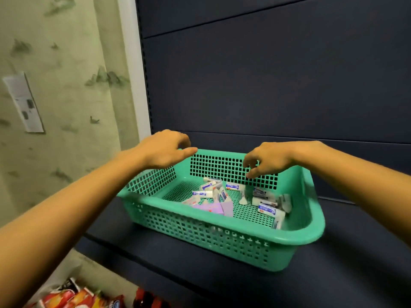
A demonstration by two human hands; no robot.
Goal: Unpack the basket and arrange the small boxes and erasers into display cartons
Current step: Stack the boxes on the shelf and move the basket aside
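Note:
A green plastic basket (295, 236) with perforated walls stands on a dark shelf (169, 265). Inside lie several small white erasers with blue labels (268, 210) and a flattened purple carton (213, 207). My left hand (165, 150) hovers over the basket's far left corner, fingers loosely curled and holding nothing. My right hand (270, 158) hangs over the back wall of the basket, fingers curled downward, also holding nothing. Neither hand touches the basket's contents.
The shelf has a dark back panel (266, 74). A green patterned wall (55, 85) with a paper notice (24, 103) is at the left. Colourful packets (73, 296) lie below the shelf at the bottom left.

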